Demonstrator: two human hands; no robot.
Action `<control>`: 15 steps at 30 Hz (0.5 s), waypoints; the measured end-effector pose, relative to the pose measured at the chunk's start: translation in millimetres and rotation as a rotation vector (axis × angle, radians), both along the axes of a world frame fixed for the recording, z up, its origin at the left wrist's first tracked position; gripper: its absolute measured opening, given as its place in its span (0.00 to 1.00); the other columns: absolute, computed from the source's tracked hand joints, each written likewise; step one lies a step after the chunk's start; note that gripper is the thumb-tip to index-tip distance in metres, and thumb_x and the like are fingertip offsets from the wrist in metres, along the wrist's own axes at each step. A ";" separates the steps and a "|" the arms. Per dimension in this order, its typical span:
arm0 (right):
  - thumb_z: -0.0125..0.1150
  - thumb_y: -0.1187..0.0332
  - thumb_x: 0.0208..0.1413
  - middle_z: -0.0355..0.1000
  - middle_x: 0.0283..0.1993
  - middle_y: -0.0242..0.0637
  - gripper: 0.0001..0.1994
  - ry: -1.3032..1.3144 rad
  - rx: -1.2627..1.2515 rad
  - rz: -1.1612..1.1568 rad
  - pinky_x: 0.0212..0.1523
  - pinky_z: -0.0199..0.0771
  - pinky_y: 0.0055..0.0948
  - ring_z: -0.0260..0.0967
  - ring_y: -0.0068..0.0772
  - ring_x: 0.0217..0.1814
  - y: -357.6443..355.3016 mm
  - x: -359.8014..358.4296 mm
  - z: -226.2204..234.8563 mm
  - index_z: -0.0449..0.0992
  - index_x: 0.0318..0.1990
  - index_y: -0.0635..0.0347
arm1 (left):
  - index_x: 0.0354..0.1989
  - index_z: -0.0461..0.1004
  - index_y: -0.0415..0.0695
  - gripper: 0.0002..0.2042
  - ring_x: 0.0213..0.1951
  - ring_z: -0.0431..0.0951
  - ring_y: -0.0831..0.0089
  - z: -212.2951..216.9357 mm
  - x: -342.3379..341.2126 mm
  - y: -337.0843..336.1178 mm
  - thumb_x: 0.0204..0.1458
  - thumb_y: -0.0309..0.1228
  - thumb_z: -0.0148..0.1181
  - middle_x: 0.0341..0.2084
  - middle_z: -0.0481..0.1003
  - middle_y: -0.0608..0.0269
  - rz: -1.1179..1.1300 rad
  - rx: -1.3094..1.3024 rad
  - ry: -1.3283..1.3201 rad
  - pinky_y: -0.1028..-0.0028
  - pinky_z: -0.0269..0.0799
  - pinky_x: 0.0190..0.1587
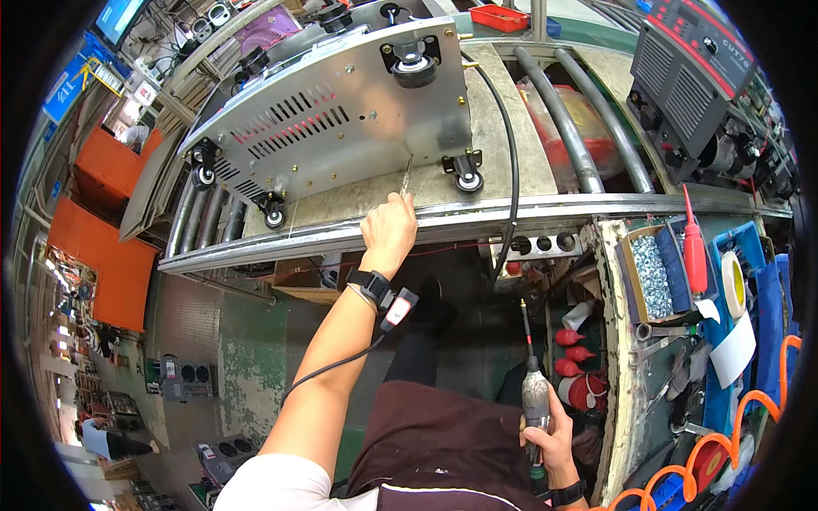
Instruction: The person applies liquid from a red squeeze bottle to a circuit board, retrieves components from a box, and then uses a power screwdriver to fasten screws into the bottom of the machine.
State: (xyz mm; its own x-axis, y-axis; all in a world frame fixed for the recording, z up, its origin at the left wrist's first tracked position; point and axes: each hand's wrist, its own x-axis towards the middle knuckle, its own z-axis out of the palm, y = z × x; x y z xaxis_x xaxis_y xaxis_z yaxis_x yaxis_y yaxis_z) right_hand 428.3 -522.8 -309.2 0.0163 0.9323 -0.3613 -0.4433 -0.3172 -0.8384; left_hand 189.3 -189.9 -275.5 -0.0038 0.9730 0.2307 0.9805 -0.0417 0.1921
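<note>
A silver metal cabinet base [341,132] lies tipped on its side on the bench, its slotted face toward me and caster wheels [414,61] at its corners. My left hand [389,228] is closed at the bench's front edge, around a thin metallic piece [406,177] that reaches up against the lower part of that face. Its exact kind is too small to tell. Low at my right side, my right hand [552,439] grips a power screwdriver [535,399] by its silver body, with the long bit pointing upward. The bit is apart from the cabinet base.
A black cable [515,162] hangs over the bench edge. Metal rollers [558,119] run to the right, near a dark grey machine [690,77]. On the right-hand table stand a box of small metal fasteners [652,277], a red-handled tool [694,255] and an orange coiled hose [724,443].
</note>
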 end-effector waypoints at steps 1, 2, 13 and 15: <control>0.66 0.73 0.39 0.69 0.34 0.38 0.43 0.002 0.001 0.001 0.24 0.68 0.21 0.66 0.22 0.25 1.0 0.4 -1.1 0.51 0.65 0.68 | 0.28 0.70 0.38 0.19 0.27 0.77 0.44 -1.6 -0.5 0.3 0.59 0.42 0.42 0.20 0.75 0.43 -0.005 0.017 0.020 0.50 0.70 0.32; 0.66 0.73 0.39 0.69 0.34 0.38 0.43 0.004 -0.005 -0.014 0.24 0.68 0.20 0.66 0.22 0.24 1.4 0.8 -2.1 0.51 0.65 0.68 | 0.28 0.70 0.38 0.19 0.27 0.77 0.44 -3.7 -0.9 0.5 0.59 0.42 0.42 0.20 0.75 0.43 -0.005 0.018 0.022 0.50 0.70 0.32; 0.65 0.72 0.39 0.69 0.31 0.38 0.43 0.009 -0.033 -0.037 0.23 0.68 0.20 0.66 0.22 0.23 10.9 -2.6 -14.1 0.51 0.65 0.68 | 0.23 0.72 0.35 0.22 0.24 0.77 0.50 -15.1 -2.9 19.4 0.59 0.42 0.43 0.16 0.74 0.46 -0.092 0.048 -0.059 0.57 0.71 0.31; 0.65 0.72 0.39 0.69 0.31 0.38 0.43 0.008 -0.023 -0.023 0.24 0.68 0.20 0.65 0.22 0.23 16.7 -5.6 -13.9 0.51 0.65 0.68 | 0.20 0.69 0.38 0.22 0.18 0.73 0.60 -2.8 -1.0 27.0 0.59 0.43 0.43 0.13 0.71 0.52 -0.051 -0.150 -0.399 0.63 0.67 0.25</control>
State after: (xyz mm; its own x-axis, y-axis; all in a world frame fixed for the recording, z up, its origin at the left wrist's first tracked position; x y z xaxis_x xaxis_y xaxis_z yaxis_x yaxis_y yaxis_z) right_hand 422.7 -506.1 -323.1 0.0348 0.9232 -0.3828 -0.4572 -0.3259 -0.8275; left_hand 188.3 -162.9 -278.3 -0.0149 0.9969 0.0772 0.8255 -0.0314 0.5635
